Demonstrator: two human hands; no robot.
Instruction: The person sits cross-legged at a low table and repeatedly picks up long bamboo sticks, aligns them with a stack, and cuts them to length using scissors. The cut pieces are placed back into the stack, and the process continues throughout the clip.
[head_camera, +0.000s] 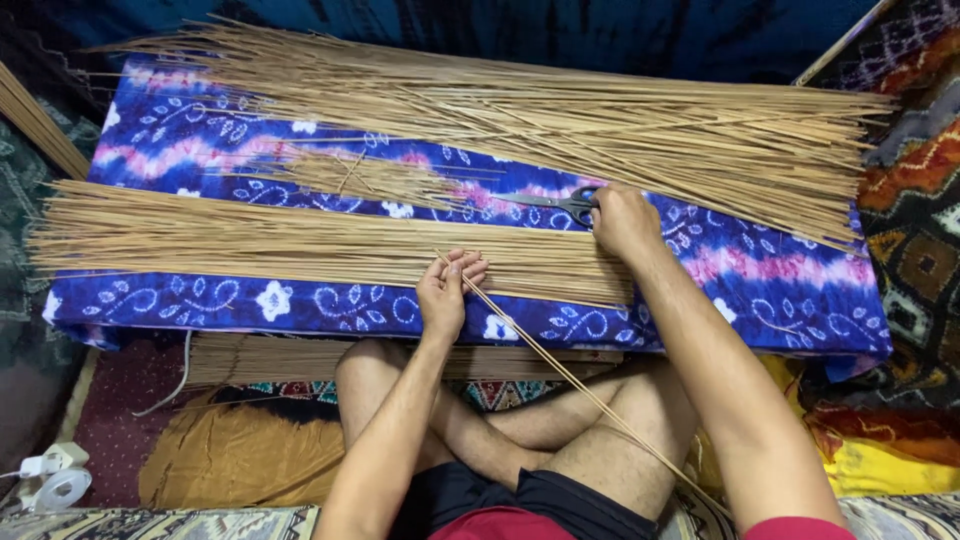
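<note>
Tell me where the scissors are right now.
The scissors lie on the blue patterned cloth, right of centre, under the right hand, between the two stick piles.

On the cushion (760, 290): near stick bundle (250, 240) at front-left, far stick bundle (600, 120) behind, scissors (562, 203) between them, loose stick (560, 370) slanting off front edge.

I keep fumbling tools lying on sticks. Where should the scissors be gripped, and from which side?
Probably by the dark handle loops of the scissors, coming from the right, where the right hand is: the loops face it and the blades point left across the cloth.
</note>
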